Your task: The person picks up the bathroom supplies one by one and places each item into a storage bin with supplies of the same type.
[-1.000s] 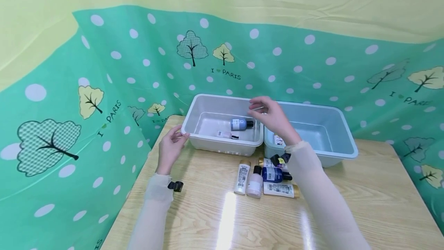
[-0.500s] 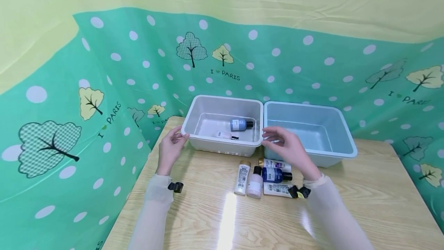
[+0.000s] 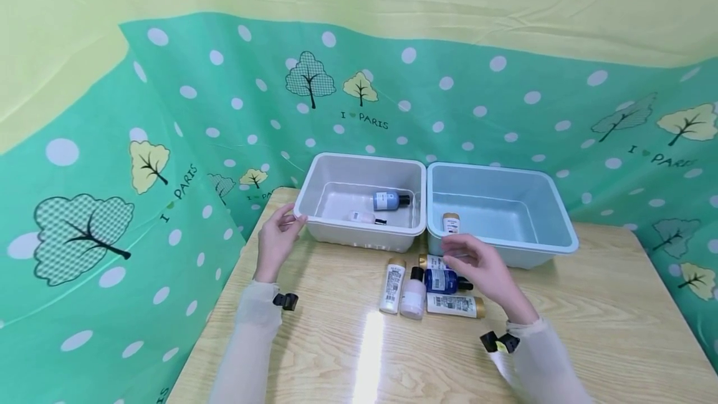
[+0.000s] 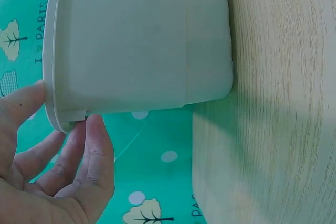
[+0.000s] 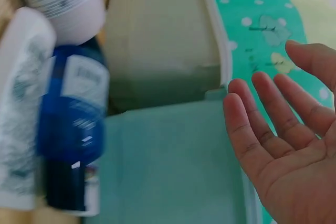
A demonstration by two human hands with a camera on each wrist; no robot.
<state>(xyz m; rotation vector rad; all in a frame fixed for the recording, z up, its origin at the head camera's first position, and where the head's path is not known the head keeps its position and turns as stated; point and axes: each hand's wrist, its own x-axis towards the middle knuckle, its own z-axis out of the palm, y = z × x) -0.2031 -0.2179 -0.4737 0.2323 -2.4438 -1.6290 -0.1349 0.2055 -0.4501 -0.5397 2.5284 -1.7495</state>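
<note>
My left hand pinches the front left corner of the grey bin's rim, thumb on the outer edge and fingertips under the lip. Inside that grey bin lie a light blue bottle and a small pale bottle, both with black caps. My right hand holds nothing, fingers loosely bent, above the front of the light blue bin. Beneath it on the table are a dark blue bottle, a pale pink bottle and white gold-capped bottles.
A white gold-capped bottle lies in the front left corner of the light blue bin. Both bins stand side by side on the wooden table. A green and yellow printed curtain hangs behind and to the left.
My right hand has moved from above the grey bin, rightward and down toward me, to the front of the light blue bin. The left hand stays on the grey rim.
</note>
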